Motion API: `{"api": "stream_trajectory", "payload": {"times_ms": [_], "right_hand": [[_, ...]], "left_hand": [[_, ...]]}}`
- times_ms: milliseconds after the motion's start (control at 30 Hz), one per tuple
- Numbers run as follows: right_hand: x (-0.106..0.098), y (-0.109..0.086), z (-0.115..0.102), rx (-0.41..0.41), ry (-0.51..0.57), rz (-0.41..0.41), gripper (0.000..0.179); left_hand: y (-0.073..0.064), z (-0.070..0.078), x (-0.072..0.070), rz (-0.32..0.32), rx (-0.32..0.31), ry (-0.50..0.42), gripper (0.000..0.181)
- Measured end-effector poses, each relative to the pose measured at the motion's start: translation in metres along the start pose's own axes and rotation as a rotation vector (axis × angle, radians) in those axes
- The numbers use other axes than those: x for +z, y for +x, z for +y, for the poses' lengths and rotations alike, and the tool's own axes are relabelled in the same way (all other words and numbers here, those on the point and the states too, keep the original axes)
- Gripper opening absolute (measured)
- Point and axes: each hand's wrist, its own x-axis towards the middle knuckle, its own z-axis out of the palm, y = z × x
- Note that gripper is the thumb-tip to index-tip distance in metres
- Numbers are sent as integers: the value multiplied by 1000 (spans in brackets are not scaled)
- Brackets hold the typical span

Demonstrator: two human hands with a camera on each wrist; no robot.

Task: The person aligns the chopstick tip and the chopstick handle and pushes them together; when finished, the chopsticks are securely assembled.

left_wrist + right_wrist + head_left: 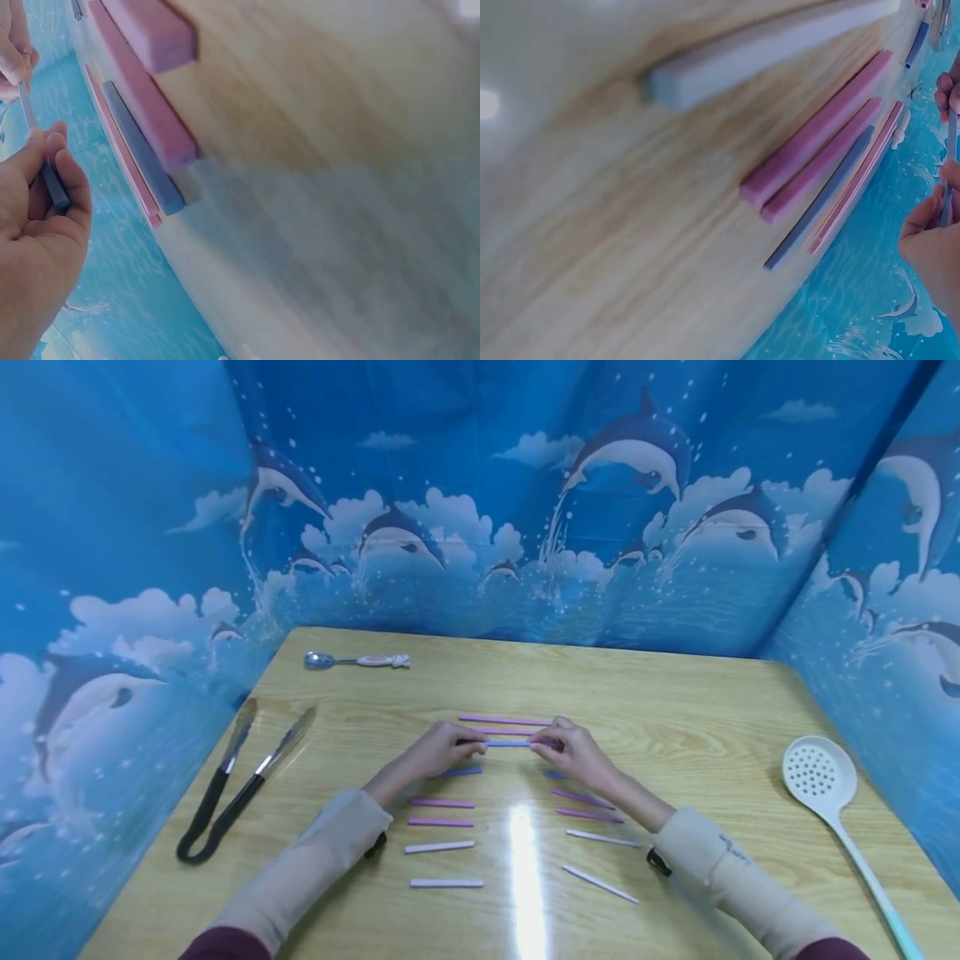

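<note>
A thin blue stick (pixel 507 744) lies level between my two hands. My left hand (pixel 441 750) pinches its left end between thumb and fingers, and my right hand (pixel 576 752) pinches the right end. In the left wrist view, the end of the blue stick (pixel 55 189) passes through the curled fingers, held above the tabletop. Just beyond the hands, a long pink stick (pixel 502 720) and another pink stick (pixel 504 732) lie parallel. Below the left wrist is a blue stick (pixel 461 772); a matching blue stick (pixel 555 775) is partly hidden under the right hand.
Pink sticks (pixel 441 822) and white sticks (pixel 447 883) form a left column; more pink sticks (pixel 589 815) and white sticks (pixel 600 884) form a right one. Black-handled tongs (pixel 217 793) and a spoon (pixel 356 661) lie left, a slotted skimmer (pixel 819 774) right. Dolphin-print curtains (pixel 465 560) surround the table.
</note>
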Motion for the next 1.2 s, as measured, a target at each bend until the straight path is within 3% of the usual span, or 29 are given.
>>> {"api": "stream_trajectory", "payload": {"times_ms": [333,700,800,1000,1200], "right_hand": [[-2,0,0,49,1,-80,25],[0,1,7,8,-112,-4,10],[-1,1,8,18,-132,0,10],[-2,0,11,56,-162,-16,12],[-2,2,16,96,-175,-50,12]], "left_hand": [[2,-6,-4,-17,-18,27,27],[1,-10,-2,-1,-9,60,26],[1,-11,-3,2,-33,80,27],[-2,-15,-7,14,-142,85,26],[-3,-20,-8,21,-140,86,22]]}}
